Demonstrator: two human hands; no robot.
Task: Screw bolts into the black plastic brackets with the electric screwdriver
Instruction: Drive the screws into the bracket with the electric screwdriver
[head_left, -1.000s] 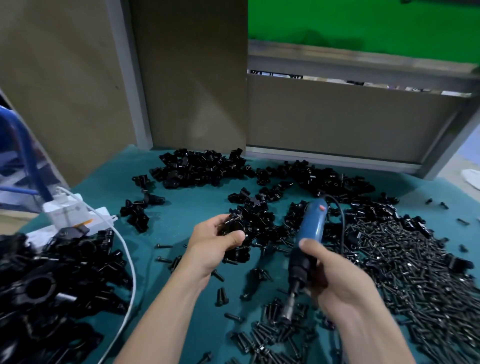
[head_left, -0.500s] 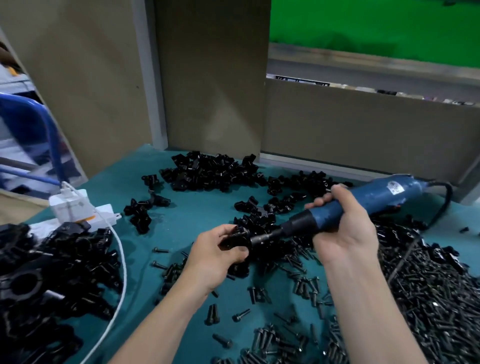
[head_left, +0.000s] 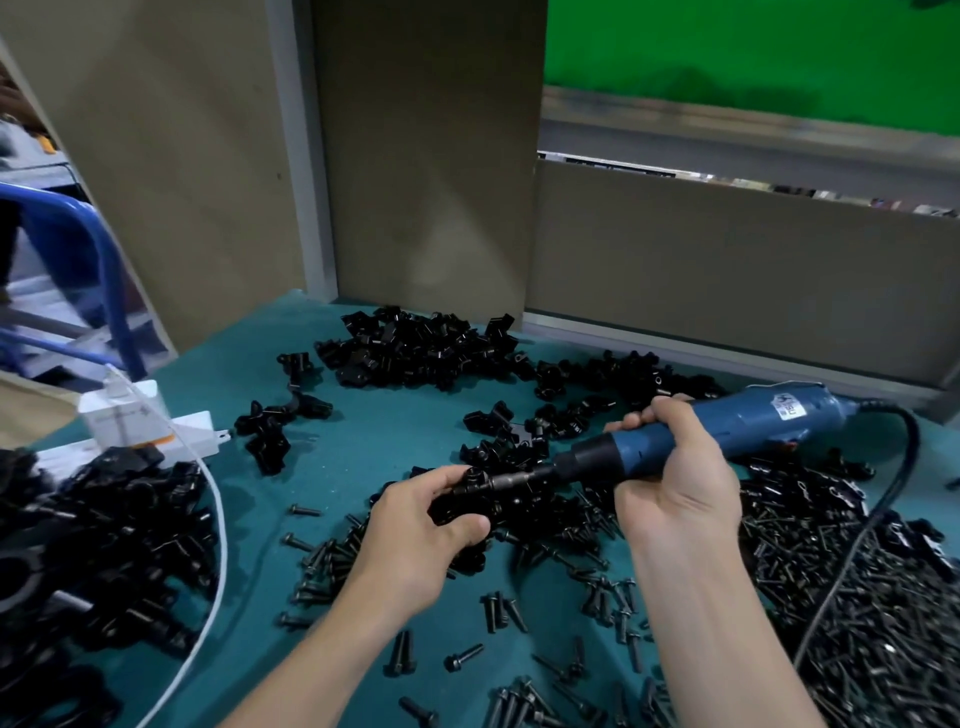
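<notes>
Driving a bolt: my left hand (head_left: 415, 525) grips the bracket (head_left: 462, 501), my right hand (head_left: 675, 478) grips the screwdriver (head_left: 727, 431); next, I judge, steady pressure along the bolt.

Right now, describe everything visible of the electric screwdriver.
The electric screwdriver has a blue barrel with a white label, a black nose collar and a metal bit. Held nearly level, its bit points left and meets the black bracket in the left hand. The right hand grips its front; a black cord leaves its rear.
</notes>
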